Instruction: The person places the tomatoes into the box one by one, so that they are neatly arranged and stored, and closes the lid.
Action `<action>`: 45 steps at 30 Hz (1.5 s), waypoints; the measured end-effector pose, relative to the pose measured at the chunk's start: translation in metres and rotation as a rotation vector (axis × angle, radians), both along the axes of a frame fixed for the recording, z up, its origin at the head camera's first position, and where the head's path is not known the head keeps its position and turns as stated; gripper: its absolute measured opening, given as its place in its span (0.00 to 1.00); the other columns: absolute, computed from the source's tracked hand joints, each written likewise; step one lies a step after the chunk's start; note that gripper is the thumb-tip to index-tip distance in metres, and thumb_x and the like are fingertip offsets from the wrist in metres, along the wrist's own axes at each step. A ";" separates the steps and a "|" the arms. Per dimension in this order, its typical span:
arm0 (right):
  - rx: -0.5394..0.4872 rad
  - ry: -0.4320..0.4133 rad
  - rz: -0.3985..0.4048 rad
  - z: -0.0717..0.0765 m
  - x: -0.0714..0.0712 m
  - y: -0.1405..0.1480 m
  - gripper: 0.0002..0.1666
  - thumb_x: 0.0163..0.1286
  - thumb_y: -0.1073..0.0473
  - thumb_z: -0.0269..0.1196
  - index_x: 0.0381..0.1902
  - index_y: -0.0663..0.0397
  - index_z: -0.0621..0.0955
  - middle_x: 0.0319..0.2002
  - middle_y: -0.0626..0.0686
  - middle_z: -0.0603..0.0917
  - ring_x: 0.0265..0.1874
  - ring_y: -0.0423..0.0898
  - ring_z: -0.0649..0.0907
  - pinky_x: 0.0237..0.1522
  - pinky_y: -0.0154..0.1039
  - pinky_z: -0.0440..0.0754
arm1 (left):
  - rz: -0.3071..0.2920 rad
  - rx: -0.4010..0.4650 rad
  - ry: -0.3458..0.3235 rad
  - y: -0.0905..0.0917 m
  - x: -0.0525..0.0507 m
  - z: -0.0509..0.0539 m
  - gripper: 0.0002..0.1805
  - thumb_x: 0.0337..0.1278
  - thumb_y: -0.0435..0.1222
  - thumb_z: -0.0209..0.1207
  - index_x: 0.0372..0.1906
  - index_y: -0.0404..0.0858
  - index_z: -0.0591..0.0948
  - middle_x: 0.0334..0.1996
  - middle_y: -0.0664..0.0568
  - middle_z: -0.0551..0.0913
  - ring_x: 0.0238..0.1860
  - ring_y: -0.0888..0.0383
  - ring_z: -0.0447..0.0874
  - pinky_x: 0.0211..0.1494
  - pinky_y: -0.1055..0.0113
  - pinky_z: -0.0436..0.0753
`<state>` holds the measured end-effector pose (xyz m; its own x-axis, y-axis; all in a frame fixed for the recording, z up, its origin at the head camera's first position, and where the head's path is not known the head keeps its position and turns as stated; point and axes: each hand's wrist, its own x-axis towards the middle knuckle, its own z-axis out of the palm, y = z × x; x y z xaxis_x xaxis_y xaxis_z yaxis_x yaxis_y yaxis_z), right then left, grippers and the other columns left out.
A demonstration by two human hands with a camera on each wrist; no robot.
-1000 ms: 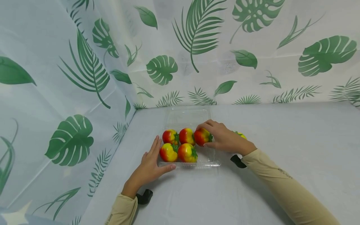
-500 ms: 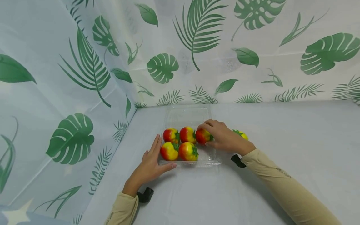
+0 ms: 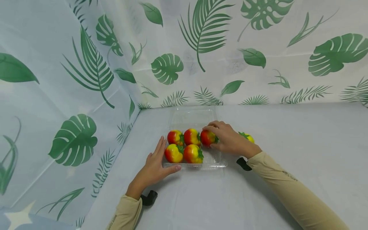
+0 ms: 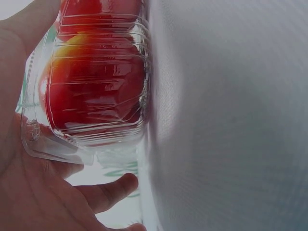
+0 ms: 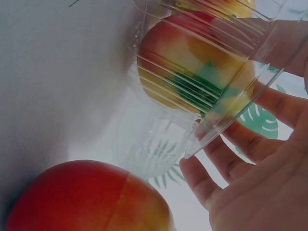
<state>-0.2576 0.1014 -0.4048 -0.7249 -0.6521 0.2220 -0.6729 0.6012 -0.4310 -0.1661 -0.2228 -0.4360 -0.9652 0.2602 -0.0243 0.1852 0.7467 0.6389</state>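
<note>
A clear plastic clamshell box (image 3: 214, 165) holds several glossy red-and-yellow fruits with green leafy tops; they look like persimmons or tomatoes. Three stand in its back row and two in front, at the left and middle. My right hand (image 3: 230, 140) grips the back-right fruit (image 3: 207, 138) between thumb and fingers. In the right wrist view that fruit (image 5: 192, 62) shows through the ribbed wall, the thumb behind it. Along the box's left side lie the fingers of my left hand (image 3: 153, 167), its thumb at the front edge. The left wrist view shows its palm against the box rim (image 4: 53, 156).
Another fruit (image 3: 247, 137) lies on the pale tablecloth (image 3: 207, 201) to the right, partly behind my right wrist; the right wrist view shows it close (image 5: 91, 199). The box's lid (image 3: 192, 115) lies open toward the back curtain (image 3: 258, 76), which has leaf prints.
The head view has shifted slightly. Both hands stay in place, the right one still holding the back-right fruit in the box.
</note>
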 end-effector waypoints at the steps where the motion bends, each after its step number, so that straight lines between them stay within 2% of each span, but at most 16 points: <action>1: -0.001 -0.003 -0.005 0.000 0.000 0.000 0.37 0.66 0.66 0.76 0.71 0.58 0.77 0.67 0.64 0.76 0.66 0.64 0.74 0.69 0.66 0.72 | 0.000 0.000 0.000 0.000 0.000 0.000 0.68 0.61 0.64 0.69 0.88 0.38 0.41 0.88 0.51 0.33 0.86 0.42 0.45 0.80 0.28 0.39; 9: -0.031 -0.049 -0.021 0.005 0.001 0.003 0.38 0.68 0.64 0.75 0.74 0.57 0.75 0.69 0.65 0.73 0.65 0.66 0.75 0.67 0.67 0.75 | 0.003 0.001 0.000 0.002 -0.002 0.000 0.68 0.61 0.63 0.70 0.88 0.38 0.41 0.88 0.51 0.33 0.86 0.42 0.44 0.79 0.27 0.39; 15: -0.074 -0.061 -0.015 0.015 0.001 0.010 0.40 0.69 0.61 0.73 0.76 0.56 0.73 0.72 0.64 0.70 0.69 0.66 0.72 0.70 0.68 0.72 | 0.001 -0.003 0.006 0.001 -0.002 -0.001 0.68 0.61 0.64 0.69 0.88 0.39 0.40 0.88 0.51 0.33 0.86 0.42 0.44 0.79 0.27 0.39; 21: -0.074 -0.142 0.002 0.029 0.003 0.019 0.45 0.70 0.55 0.72 0.81 0.53 0.67 0.78 0.62 0.63 0.76 0.64 0.66 0.73 0.67 0.67 | 0.000 -0.004 0.000 0.001 -0.003 -0.001 0.68 0.61 0.64 0.69 0.88 0.40 0.40 0.88 0.52 0.32 0.86 0.42 0.44 0.79 0.27 0.38; 25: -0.083 -0.164 0.004 0.038 0.007 0.026 0.49 0.70 0.50 0.73 0.83 0.52 0.65 0.81 0.61 0.60 0.78 0.62 0.63 0.75 0.68 0.65 | -0.001 -0.005 0.001 0.001 -0.004 -0.001 0.68 0.61 0.64 0.69 0.89 0.40 0.40 0.88 0.52 0.32 0.86 0.41 0.44 0.79 0.26 0.39; 30: -0.126 -0.180 -0.001 0.043 0.011 0.039 0.50 0.71 0.47 0.73 0.83 0.50 0.63 0.81 0.57 0.62 0.78 0.60 0.65 0.74 0.68 0.66 | 0.002 -0.008 0.001 0.001 -0.003 -0.001 0.67 0.62 0.63 0.69 0.89 0.41 0.40 0.88 0.51 0.32 0.86 0.41 0.44 0.79 0.26 0.39; 36: -0.153 -0.215 -0.034 0.044 0.021 0.060 0.46 0.73 0.50 0.72 0.82 0.46 0.65 0.78 0.55 0.66 0.74 0.59 0.69 0.71 0.70 0.70 | 0.004 -0.020 -0.002 0.000 -0.001 -0.003 0.68 0.61 0.64 0.69 0.89 0.42 0.39 0.88 0.51 0.32 0.86 0.41 0.44 0.79 0.26 0.40; 41: -0.126 -0.222 -0.066 0.043 0.027 0.076 0.43 0.72 0.50 0.73 0.80 0.47 0.68 0.76 0.56 0.69 0.73 0.60 0.71 0.69 0.70 0.72 | 0.000 -0.020 -0.006 0.000 -0.002 -0.002 0.68 0.61 0.64 0.69 0.89 0.42 0.39 0.88 0.52 0.32 0.86 0.41 0.44 0.79 0.26 0.39; 45: -0.089 -0.202 -0.100 0.039 0.027 0.086 0.42 0.71 0.52 0.74 0.78 0.52 0.70 0.73 0.59 0.72 0.70 0.62 0.73 0.68 0.70 0.73 | 0.004 -0.024 -0.010 0.000 -0.002 -0.002 0.68 0.61 0.64 0.69 0.89 0.42 0.39 0.88 0.52 0.32 0.86 0.42 0.43 0.79 0.27 0.39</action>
<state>-0.2302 0.1874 -0.3657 -0.8203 -0.5593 0.1195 -0.5069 0.6144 -0.6046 -0.1684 -0.2227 -0.4376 -0.9660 0.2554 -0.0405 0.1756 0.7629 0.6223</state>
